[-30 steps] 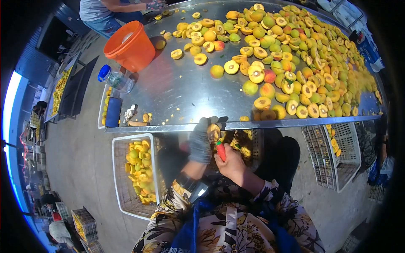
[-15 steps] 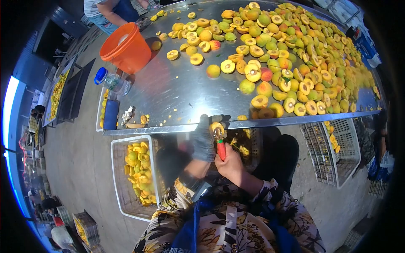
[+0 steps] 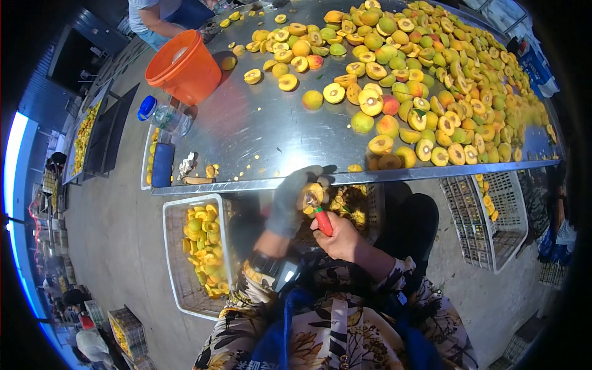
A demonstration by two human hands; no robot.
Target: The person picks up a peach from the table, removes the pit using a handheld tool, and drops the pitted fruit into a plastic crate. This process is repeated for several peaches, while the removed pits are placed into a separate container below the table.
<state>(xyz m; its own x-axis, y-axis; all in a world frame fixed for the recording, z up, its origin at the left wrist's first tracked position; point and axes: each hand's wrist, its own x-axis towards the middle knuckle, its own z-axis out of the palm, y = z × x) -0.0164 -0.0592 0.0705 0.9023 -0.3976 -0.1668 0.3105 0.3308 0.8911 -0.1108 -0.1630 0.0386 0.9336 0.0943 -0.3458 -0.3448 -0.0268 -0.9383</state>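
My left hand [image 3: 287, 203], in a dark grey glove, is closed around a peach half [image 3: 308, 200] just off the table's near edge. The fruit's cut face is turned toward my right side. Bare, my right hand [image 3: 340, 238] grips the red handle of a pitting knife [image 3: 323, 222], whose metal end is right at the cut face. Below both hands lies a dark container [image 3: 372, 213] with yellow fruit scraps in it. Several halved and whole peaches [image 3: 380, 145] sit on the metal table beyond.
The steel table [image 3: 246, 132] carries a big peach heap, an orange bucket [image 3: 185, 71] and a blue-lidded bottle [image 3: 169, 120]. A white crate [image 3: 174, 271] of peach halves stands at the left, another crate [image 3: 512, 237] at the right. A person [image 3: 154, 21] works at the far left corner.
My left hand, holding the peach half, has tilted and shifted slightly left. The pitting knife has tipped with its metal end further left, and my right hand has lowered a little.
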